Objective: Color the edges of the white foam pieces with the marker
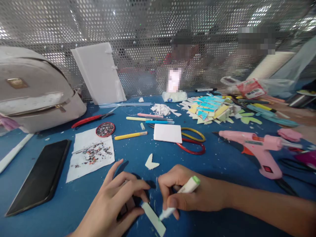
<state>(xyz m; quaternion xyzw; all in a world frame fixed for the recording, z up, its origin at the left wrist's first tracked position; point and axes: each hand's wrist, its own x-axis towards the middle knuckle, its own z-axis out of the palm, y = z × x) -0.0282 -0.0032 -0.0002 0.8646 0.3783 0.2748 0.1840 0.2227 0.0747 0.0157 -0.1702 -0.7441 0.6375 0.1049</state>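
Perforated grey metal mesh (pixel 143 29) stands across the back of the head camera's view, rising behind a blue tabletop (pixel 212 161) flecked with small pale scraps. Near the front edge lies a narrow, flat, pale green rectangular strip (pixel 155 219), its long axis running from upper left to lower right, the lower end pointing toward the person. Thumb and fingertips of the left hand (pixel 120 194) close on the strip's upper end, while the other fingers arch above; whether anything else sits under that palm cannot be told. A slim white marker with a green end cap (pixel 190 185) is gripped by the right hand (pixel 187 194), thumb and fingers closed round its barrel. The marker slants across the strip's direction: the capped end points up and right, the tip down and left, meeting the strip's right edge near its lower half.

Just beyond the hands is a pale V-shaped cutout (pixel 151 163). Behind it, a thick white rectangular card (pixel 168 133) covers part of a pair of scissors with yellow and red handles (pixel 192 146), which stick out to the right. Farther right, a pink plastic glue gun (pixel 256 144) lies with its nozzle pointing left. At left, a black smartphone (pixel 40 177) rests beside a white paper sheet (pixel 76 164) scattered with dark and orange bits.
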